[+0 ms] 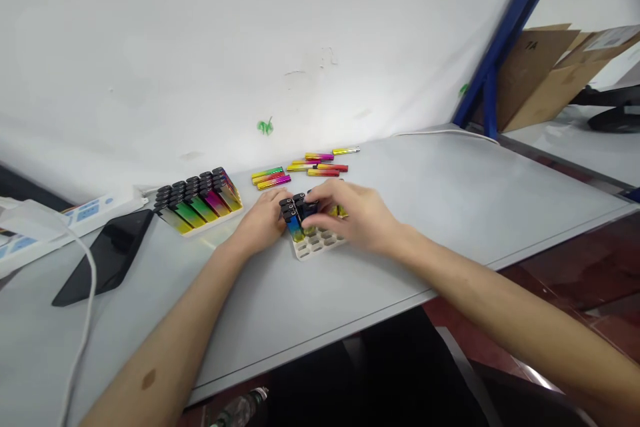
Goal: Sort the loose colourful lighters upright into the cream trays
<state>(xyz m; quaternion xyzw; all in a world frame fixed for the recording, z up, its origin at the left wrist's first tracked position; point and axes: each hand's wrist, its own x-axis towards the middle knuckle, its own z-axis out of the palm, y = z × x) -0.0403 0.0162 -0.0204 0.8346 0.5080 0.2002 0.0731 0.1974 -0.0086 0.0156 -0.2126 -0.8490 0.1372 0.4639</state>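
Observation:
A white slotted tray on the table is partly filled with upright coloured lighter-like pieces with black tops; a blue-yellow piece stands at its left end. My right hand reaches over the tray, thumb and fingers pinched around a black-topped piece. At the tray's left side rests my left hand, its fingers against the standing pieces and their tips partly hidden. Whether it grips anything is unclear.
A full tray of similar pieces stands at the left, beside a black phone, a power strip and a white cable. Loose coloured pieces lie near the wall. Cardboard boxes are at the right.

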